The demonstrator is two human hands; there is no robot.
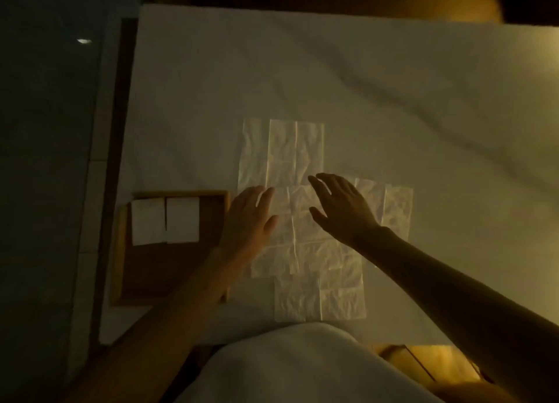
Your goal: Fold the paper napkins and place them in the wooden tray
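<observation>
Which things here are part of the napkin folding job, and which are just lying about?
Job: crinkled white unfolded paper napkins; two folded white napkins inside the rectangular wooden tray; left hand; right hand.
Lying about: wrinkled white tablecloth; pale cloth at the near edge.

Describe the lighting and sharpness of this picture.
Head view: dim throughout, warm yellow light from the right, left side nearly black; the right hand is a dark shape, the left hand better lit; the folded napkins in the tray are the brightest patch; the whole frame is soft; a small glare spot sits upper left.
</observation>
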